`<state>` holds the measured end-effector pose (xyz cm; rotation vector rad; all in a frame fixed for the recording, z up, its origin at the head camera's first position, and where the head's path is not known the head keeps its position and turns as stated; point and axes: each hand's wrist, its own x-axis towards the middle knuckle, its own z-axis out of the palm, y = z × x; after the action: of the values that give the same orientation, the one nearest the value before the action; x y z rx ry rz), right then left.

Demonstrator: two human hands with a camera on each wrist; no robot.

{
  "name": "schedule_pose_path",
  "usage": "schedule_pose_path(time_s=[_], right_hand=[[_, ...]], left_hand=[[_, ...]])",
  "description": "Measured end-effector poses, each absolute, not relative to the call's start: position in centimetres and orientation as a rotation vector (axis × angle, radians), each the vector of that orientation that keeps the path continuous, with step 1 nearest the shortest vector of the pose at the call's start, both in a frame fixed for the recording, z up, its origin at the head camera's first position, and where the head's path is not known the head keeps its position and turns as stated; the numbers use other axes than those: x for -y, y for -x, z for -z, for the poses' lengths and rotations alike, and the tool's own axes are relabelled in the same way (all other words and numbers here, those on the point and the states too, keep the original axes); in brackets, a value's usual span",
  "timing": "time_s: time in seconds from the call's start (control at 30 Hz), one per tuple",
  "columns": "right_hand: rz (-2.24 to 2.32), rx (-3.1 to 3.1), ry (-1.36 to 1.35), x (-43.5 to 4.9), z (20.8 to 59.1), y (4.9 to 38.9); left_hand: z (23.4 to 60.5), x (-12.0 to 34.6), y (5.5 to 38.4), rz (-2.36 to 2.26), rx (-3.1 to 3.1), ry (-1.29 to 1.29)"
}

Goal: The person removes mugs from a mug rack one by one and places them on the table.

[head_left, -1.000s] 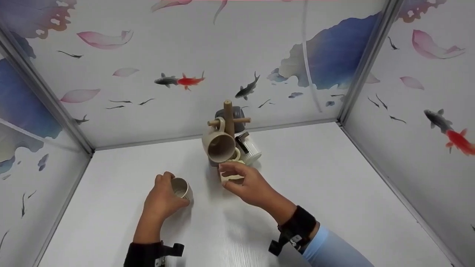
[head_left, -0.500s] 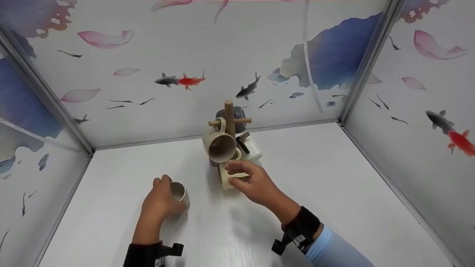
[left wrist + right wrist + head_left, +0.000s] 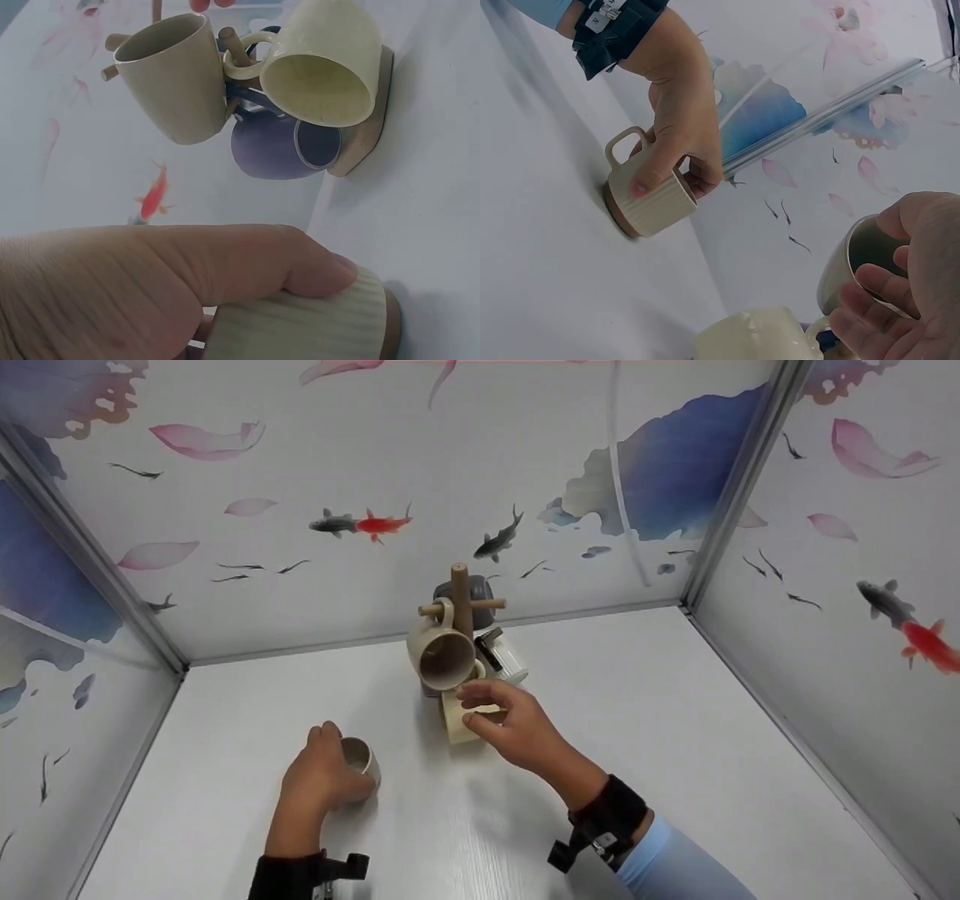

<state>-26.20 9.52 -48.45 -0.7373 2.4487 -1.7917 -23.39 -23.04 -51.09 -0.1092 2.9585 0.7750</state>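
My left hand (image 3: 316, 772) grips a ribbed cream mug (image 3: 654, 202) with a brown base, thumb on one side of its wall. That mug is upright, low at the white tabletop; I cannot tell whether it touches. My right hand (image 3: 519, 729) is beside a pale yellow mug (image 3: 459, 724), its fingers loosely bent and holding nothing. The yellow mug hangs by its handle on a wooden mug tree (image 3: 462, 592), mouth tilted down. Above it hangs a beige mug (image 3: 176, 82), and a dark blue mug (image 3: 274, 146) shows behind in the left wrist view.
A white ribbed mug (image 3: 511, 664) with a black handle sits on the tree's right side. At the back of the tree is a grey mug (image 3: 482, 600). Walls printed with fish and petals enclose the white table (image 3: 675, 735) behind and at both sides.
My left hand has moved slightly toward me and left with the ribbed mug. My right hand has drawn a little to the right, away from the pale yellow mug, which now shows more.
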Motion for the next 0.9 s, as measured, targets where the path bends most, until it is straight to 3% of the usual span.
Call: schedule_pose_path(time_s=[0.9], right_hand=[[1.841,-2.472,0.722,-9.77,47.89,26.86]], left_hand=[[50.75,22.89,23.02,-0.748,-2.943,0.172]])
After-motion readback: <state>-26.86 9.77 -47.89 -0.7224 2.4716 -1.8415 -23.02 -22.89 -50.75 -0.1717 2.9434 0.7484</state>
